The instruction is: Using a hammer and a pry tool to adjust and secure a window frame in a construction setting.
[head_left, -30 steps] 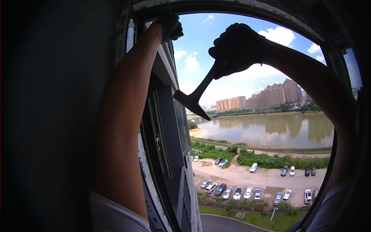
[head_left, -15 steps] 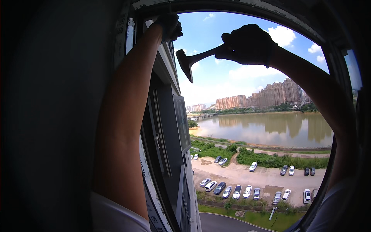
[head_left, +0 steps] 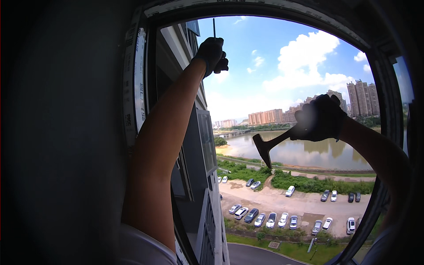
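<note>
My left hand (head_left: 211,56), in a dark glove, is closed on a thin dark rod (head_left: 214,26) that points up, just below the top of the window frame (head_left: 200,9). My right hand (head_left: 320,119), also gloved, grips a hammer (head_left: 264,146) by its handle. The hammer's head hangs down and to the left of the hand, well below the left hand, against the view outside. Tape with print runs along the frame's left side (head_left: 136,79). A pale glare blurs part of the right hand.
The dark wall (head_left: 66,132) fills the left. Outside the opening, the building's facade with an open sash (head_left: 206,141) runs along the left. Far below lie parked cars (head_left: 289,191), a road (head_left: 249,251) and a river (head_left: 274,150), with tall buildings beyond.
My left hand has moved right and down from the top corner, showing the rod above it. My right hand has dropped and moved right, carrying the hammer lower.
</note>
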`<state>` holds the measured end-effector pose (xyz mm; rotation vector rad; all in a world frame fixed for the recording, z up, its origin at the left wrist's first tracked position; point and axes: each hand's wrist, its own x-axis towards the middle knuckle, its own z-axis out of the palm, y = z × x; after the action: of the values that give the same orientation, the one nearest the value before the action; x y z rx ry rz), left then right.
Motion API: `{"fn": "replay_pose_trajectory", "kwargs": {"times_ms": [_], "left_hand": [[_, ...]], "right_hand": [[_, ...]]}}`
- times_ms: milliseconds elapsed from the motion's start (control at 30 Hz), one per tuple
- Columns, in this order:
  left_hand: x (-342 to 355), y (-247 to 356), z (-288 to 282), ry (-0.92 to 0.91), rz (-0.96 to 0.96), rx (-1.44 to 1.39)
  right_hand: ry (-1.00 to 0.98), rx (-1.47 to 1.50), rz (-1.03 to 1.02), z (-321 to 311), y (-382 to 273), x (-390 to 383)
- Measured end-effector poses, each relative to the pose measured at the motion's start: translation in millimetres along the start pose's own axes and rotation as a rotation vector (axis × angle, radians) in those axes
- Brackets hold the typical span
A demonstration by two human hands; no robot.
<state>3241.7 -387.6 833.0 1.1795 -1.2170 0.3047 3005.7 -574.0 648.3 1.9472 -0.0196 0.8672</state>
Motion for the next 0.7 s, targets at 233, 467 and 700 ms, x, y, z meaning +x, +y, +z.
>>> {"fn": "replay_pose_trajectory", "kwargs": {"times_ms": [233,467,700], "left_hand": [[-2,18,96,-0.099,-0.087,0.051],[28,37,179,-0.153,-0.069,0.07],[75,34,231,-0.043,-0.107,0.026]], "right_hand": [[0.047,0.027,-0.095,1,35,-86],[-0.153,-0.042,-0.046,-11,79,-147],[-0.253,0.054,-0.028,-8,113,-193]]}}
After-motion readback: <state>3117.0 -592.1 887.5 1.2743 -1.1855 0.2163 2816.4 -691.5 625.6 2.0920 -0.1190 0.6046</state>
